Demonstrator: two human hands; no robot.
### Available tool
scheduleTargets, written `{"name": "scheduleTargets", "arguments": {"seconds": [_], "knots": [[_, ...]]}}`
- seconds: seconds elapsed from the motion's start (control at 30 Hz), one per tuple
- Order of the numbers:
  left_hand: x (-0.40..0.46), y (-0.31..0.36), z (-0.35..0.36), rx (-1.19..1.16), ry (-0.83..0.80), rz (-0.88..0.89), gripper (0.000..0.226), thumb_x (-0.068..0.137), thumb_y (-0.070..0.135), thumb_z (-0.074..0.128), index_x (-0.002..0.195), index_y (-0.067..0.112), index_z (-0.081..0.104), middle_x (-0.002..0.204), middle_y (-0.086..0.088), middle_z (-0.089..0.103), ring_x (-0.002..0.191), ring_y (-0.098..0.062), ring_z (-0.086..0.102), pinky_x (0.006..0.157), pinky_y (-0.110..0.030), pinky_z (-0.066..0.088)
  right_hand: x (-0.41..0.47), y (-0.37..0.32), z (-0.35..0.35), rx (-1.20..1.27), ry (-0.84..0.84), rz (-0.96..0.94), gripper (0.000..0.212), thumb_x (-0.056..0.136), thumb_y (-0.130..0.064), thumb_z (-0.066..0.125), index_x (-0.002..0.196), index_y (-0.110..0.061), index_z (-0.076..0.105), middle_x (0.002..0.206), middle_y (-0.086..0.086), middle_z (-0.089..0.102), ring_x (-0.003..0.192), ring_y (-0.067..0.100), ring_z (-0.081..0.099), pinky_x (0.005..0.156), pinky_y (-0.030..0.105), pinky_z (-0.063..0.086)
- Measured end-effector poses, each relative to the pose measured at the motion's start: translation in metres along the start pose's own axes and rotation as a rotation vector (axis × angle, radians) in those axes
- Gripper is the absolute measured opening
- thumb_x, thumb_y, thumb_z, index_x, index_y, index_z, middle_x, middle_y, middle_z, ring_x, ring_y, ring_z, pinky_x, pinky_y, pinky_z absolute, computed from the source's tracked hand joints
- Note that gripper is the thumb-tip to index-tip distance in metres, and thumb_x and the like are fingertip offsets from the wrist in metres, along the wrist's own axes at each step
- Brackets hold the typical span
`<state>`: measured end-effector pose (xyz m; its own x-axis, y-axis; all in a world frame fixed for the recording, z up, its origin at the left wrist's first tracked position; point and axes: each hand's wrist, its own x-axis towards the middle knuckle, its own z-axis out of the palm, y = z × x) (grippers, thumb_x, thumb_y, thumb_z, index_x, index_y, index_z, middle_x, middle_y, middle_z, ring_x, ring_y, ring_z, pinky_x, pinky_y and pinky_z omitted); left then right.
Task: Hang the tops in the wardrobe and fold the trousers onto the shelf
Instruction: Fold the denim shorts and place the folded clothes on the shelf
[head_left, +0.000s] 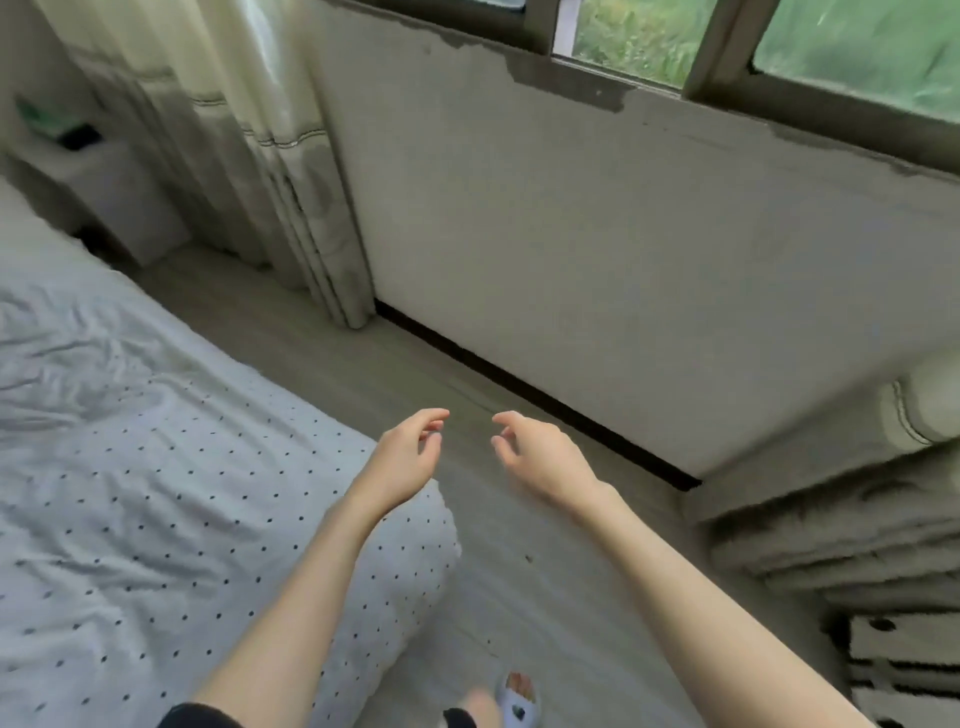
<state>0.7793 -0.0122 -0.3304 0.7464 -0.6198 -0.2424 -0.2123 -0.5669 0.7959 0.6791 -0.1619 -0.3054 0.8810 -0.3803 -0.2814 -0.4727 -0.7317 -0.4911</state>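
Both hands empty: left hand (410, 454) and right hand (535, 457) hang loosely curled past the bed (130, 467) corner; no clothes in sight, so searching may stall things.

We see the bed (130, 493) cut off at the left edge and blurred stacked shapes (852, 561) cut off at right; we cannot tell what they are. Wardrobe, tops and trousers stay hidden.

The person is going bare-armed, with no sleeves showing on either forearm. A dark garment edge (200, 716) is showing at the waist, and one foot is wearing a white slipper (517, 699) with an orange patch.
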Motion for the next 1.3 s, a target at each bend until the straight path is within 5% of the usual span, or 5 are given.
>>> {"name": "scheduleTargets", "arguments": {"seconds": [0.17,0.53,0.73,0.93,1.3], "knots": [[0.059,-0.019,-0.038,-0.08,0.188,-0.148,0.035,0.097,0.018,0.039,0.128,0.028,0.051,0.124,0.006,0.055,0.109,-0.006,0.05,0.078,-0.014,0.039,0.105,-0.036,-0.018,-0.043,-0.129,-0.208,0.038,0.098,-0.028,0.04,0.135,-0.018,0.044,0.122,0.001,0.06,0.114,0.023,0.053,0.092,0.036,0.044],[0.225,-0.069,-0.164,-0.03,0.55,-0.337,0.038,0.096,0.013,0.04,0.133,0.019,0.048,0.134,-0.001,0.053,0.124,-0.011,0.047,0.094,-0.017,0.033,0.363,-0.156,-0.023,-0.104,-0.365,-0.597,0.035,0.096,-0.024,0.045,0.131,-0.019,0.049,0.116,-0.002,0.064,0.112,0.02,0.056,0.093,0.034,0.044],[0.268,-0.088,-0.224,-0.092,0.634,-0.511,0.037,0.098,0.014,0.039,0.134,0.019,0.047,0.136,-0.002,0.05,0.125,-0.012,0.047,0.095,-0.016,0.031,0.467,-0.233,-0.02,-0.143,-0.463,-0.73,0.03,0.096,-0.023,0.043,0.124,-0.017,0.052,0.114,0.002,0.065,0.108,0.025,0.058,0.089,0.037,0.047],[0.324,-0.123,-0.316,-0.116,0.836,-0.619,0.036,0.098,0.012,0.039,0.132,0.014,0.049,0.132,-0.005,0.054,0.122,-0.015,0.051,0.088,-0.01,0.03,0.566,-0.338,0.005,-0.182,-0.528,-0.906,0.032,0.095,-0.021,0.043,0.126,-0.017,0.051,0.116,0.002,0.065,0.109,0.029,0.057,0.089,0.037,0.046],[0.387,-0.196,-0.457,-0.259,1.134,-0.846,0.037,0.097,0.01,0.041,0.134,0.012,0.047,0.137,-0.004,0.051,0.126,-0.013,0.047,0.099,-0.014,0.031,0.708,-0.547,0.069,-0.264,-0.797,-1.21,0.036,0.096,-0.021,0.046,0.132,-0.018,0.049,0.12,0.003,0.063,0.113,0.026,0.056,0.093,0.033,0.044]]}}
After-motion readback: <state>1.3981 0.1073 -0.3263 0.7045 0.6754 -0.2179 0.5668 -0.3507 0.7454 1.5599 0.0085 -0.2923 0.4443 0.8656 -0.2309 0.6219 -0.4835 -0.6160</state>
